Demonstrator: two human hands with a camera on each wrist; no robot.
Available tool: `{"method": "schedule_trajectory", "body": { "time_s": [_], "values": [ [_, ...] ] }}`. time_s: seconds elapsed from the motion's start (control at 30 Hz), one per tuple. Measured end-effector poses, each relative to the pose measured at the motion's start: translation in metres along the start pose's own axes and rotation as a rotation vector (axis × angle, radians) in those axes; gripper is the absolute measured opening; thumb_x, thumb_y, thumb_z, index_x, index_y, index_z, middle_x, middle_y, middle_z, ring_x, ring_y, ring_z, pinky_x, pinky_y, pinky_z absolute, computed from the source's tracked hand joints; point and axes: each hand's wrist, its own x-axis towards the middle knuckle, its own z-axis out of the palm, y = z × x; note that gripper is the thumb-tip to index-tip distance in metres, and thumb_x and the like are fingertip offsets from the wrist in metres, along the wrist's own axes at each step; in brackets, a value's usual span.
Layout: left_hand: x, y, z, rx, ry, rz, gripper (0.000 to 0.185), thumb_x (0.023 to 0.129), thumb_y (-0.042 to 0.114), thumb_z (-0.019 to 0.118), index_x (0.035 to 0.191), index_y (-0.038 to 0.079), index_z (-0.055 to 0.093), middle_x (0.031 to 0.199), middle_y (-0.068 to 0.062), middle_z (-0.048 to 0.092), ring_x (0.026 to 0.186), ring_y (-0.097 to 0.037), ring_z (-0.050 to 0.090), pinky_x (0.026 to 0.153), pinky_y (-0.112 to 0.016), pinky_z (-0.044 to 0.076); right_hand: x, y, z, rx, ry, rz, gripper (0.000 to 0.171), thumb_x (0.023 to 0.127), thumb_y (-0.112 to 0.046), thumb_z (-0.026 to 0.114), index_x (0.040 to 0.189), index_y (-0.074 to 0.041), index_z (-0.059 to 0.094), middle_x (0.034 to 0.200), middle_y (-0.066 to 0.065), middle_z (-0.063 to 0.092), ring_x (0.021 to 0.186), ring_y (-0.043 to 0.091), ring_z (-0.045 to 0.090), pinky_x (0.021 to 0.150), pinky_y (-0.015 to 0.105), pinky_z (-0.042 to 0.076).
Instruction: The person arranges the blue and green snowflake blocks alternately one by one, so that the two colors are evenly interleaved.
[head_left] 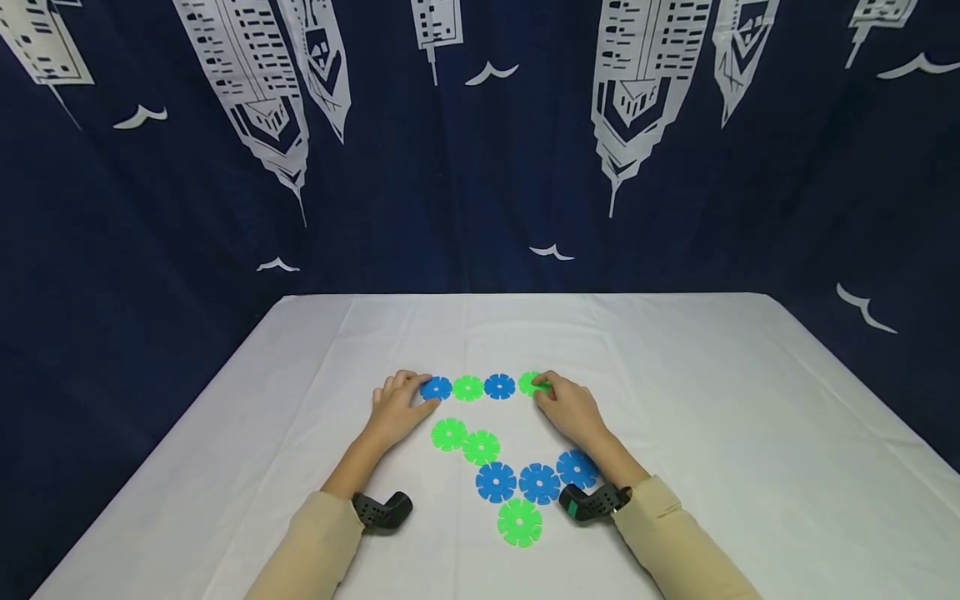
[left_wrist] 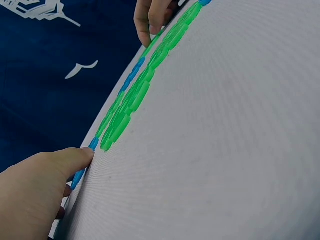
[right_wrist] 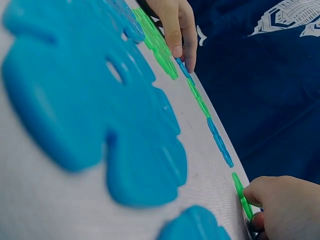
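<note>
Flat notched plastic discs, blue and green, each with slots cut round the rim and small holes near the hub, laid on a white tablecloth (head_left: 675, 375) in the lower middle of the head view. Top row of four, left to right: blue disc (head_left: 436, 388), green disc (head_left: 467, 387), second blue disc (head_left: 499, 386), end green disc (head_left: 531, 383). Below that row, two green discs side by side (head_left: 465, 441), then three blue discs in a line (head_left: 536, 480), and lowest a single green disc (head_left: 520, 522).

Left hand (head_left: 396, 406) just left of centre, fingers bent, thumb tip against the near edge of the blue disc at the row's left end; in the left wrist view the thumb (left_wrist: 75, 156) touching that disc's thin edge (left_wrist: 93, 144). Whether pinched from both sides: cannot tell. Right hand (head_left: 570, 406) at the row's right end, fingertips closed on the end green disc; in the right wrist view fingers (right_wrist: 265, 192) pinching its edge (right_wrist: 242, 196).

End green disc partly covered by the right hand's fingers. Rightmost of the three blue discs partly behind the right wrist. Wrist views nearly level with the cloth, so discs seen mostly edge-on; one blue disc (right_wrist: 95, 105) huge and blurred in the right wrist foreground. Black wrist cameras (head_left: 381, 510) strapped at both beige cuffs. Dark blue curtain (head_left: 480, 150) with white tower print across the upper frame.
</note>
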Motion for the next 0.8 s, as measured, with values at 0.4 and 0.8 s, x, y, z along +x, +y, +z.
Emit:
{"method": "schedule_trajectory", "body": {
  "time_s": [0.4, 0.8],
  "values": [
    [-0.0005, 0.0016, -0.0003, -0.004, -0.003, -0.014, 0.051, 0.083, 0.036, 0.060, 0.126, 0.010, 0.053, 0.123, -0.011, 0.048, 0.108, -0.025, 0.041, 0.081, -0.040, 0.025, 0.0003, -0.0001, 0.0004, -0.005, 0.003, 0.002, 0.026, 0.089, -0.022, 0.052, 0.110, -0.011, 0.061, 0.057, -0.001, 0.043, 0.053, 0.013, 0.038, 0.057, 0.026, 0.027],
    [-0.0003, 0.0010, -0.0013, -0.004, -0.008, -0.011, 0.051, 0.084, 0.036, 0.059, 0.127, 0.010, 0.053, 0.123, -0.011, 0.048, 0.108, -0.026, 0.041, 0.081, -0.040, 0.025, 0.0002, -0.0009, 0.0006, -0.021, 0.002, -0.026, 0.027, 0.089, -0.022, 0.052, 0.112, -0.011, 0.062, 0.054, -0.002, 0.038, 0.051, 0.014, 0.035, 0.060, 0.028, 0.027]
  ]
}}
